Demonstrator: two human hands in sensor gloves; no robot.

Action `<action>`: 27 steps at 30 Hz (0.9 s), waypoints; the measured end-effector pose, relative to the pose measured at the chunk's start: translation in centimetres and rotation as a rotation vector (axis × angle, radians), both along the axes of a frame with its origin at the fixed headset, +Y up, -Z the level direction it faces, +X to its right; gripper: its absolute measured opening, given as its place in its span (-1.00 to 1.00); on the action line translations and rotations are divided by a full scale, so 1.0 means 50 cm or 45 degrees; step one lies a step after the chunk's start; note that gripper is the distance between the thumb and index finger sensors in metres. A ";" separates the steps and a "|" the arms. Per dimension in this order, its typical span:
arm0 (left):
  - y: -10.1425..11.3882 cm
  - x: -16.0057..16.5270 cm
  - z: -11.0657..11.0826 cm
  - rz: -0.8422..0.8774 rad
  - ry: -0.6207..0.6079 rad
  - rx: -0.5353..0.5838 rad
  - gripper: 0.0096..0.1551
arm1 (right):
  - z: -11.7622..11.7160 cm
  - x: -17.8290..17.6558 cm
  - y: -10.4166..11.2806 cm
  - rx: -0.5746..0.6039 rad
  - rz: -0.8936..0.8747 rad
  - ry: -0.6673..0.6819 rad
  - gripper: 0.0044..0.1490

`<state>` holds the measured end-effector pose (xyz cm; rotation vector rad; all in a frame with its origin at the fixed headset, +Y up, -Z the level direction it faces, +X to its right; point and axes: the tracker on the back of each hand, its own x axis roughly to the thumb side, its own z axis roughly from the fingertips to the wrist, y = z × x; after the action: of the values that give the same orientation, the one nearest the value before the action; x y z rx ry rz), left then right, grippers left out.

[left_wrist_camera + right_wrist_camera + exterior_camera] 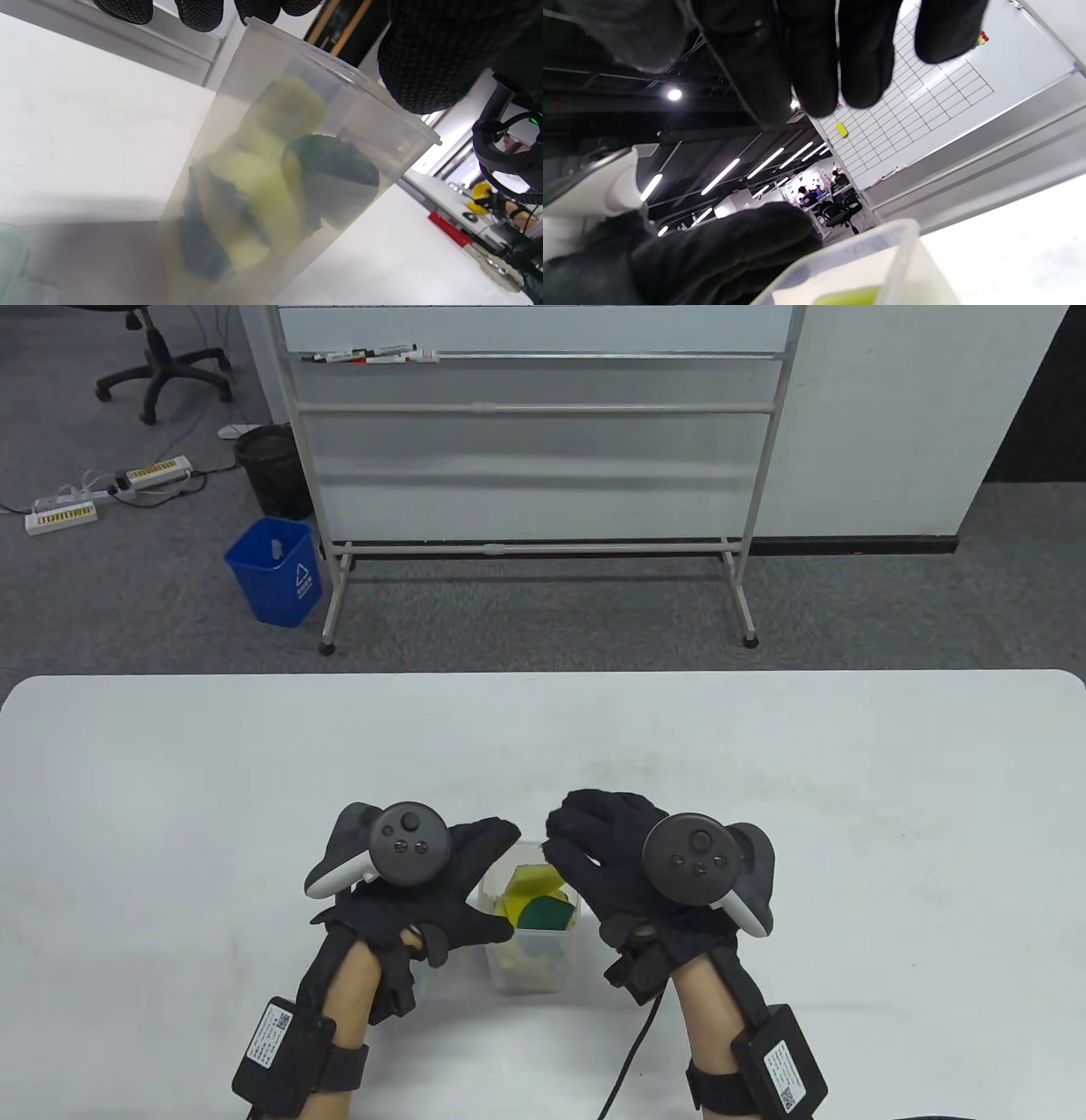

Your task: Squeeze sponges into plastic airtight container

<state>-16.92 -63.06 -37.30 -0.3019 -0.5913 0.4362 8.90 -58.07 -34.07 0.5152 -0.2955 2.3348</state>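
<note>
A clear plastic container [530, 971] stands on the white table near the front edge, with yellow and green sponges [534, 899] packed inside. My left hand [471, 891] lies along the container's left side with fingers stretched out past the rim; whether it touches the wall I cannot tell. My right hand [585, 865] hovers over the container's right rim, fingers extended. The left wrist view shows the container [339, 106] close up, the sponges [254, 182] filling it and my fingertips [199, 12] above. The right wrist view shows straight fingers [818, 63] above the rim [882, 237].
A pale green translucent object [8, 262] shows at the left wrist view's bottom-left corner, beside the container. The white table [764, 780] stretches beyond the hands. A whiteboard stand [534, 543] and a blue bin [276, 572] stand on the floor behind the table.
</note>
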 end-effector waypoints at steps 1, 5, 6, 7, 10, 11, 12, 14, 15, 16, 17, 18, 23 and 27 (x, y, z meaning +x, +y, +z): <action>0.004 -0.005 0.000 0.023 0.006 0.013 0.20 | -0.001 0.004 0.000 -0.015 -0.012 -0.003 -0.09; 0.028 -0.045 0.007 0.132 0.068 0.057 0.19 | -0.003 0.018 0.000 -0.014 -0.047 -0.044 -0.06; 0.033 -0.058 0.008 0.131 0.096 0.068 0.18 | -0.004 0.021 0.000 -0.012 -0.049 -0.054 -0.06; 0.034 -0.066 0.009 0.120 0.118 0.078 0.18 | -0.004 0.023 0.000 -0.011 -0.051 -0.061 -0.05; 0.014 -0.092 0.006 0.003 0.193 0.064 0.18 | -0.006 0.029 0.000 -0.015 -0.062 -0.073 -0.05; -0.005 -0.099 0.003 -0.068 0.204 0.030 0.18 | -0.006 0.032 0.000 -0.026 -0.069 -0.079 -0.04; -0.023 -0.105 0.001 -0.133 0.208 -0.003 0.19 | -0.007 0.034 0.000 -0.030 -0.073 -0.081 -0.04; -0.077 -0.126 -0.002 -0.303 0.216 -0.095 0.23 | -0.007 0.040 0.001 -0.036 -0.087 -0.081 -0.04; -0.107 -0.138 0.000 -0.369 0.216 -0.123 0.26 | -0.006 0.041 0.002 -0.041 -0.090 -0.080 -0.05; -0.141 -0.151 0.003 -0.427 0.207 -0.170 0.30 | -0.005 0.043 0.003 -0.038 -0.097 -0.079 -0.04; -0.169 -0.160 0.007 -0.459 0.208 -0.207 0.33 | -0.004 0.043 0.005 -0.032 -0.099 -0.077 -0.04; -0.193 -0.167 0.010 -0.482 0.206 -0.244 0.36 | -0.004 0.043 0.005 -0.029 -0.099 -0.078 -0.05; -0.247 -0.174 0.017 -0.604 0.198 -0.223 0.40 | -0.002 0.039 0.005 -0.024 -0.075 -0.079 -0.05; -0.264 -0.173 0.005 -0.668 0.209 -0.258 0.38 | -0.002 0.040 0.005 -0.028 -0.081 -0.077 -0.05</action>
<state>-25.58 -76.26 -37.05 -0.5912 -0.2889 0.0113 10.91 -57.79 -34.16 0.4190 -0.3102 2.2922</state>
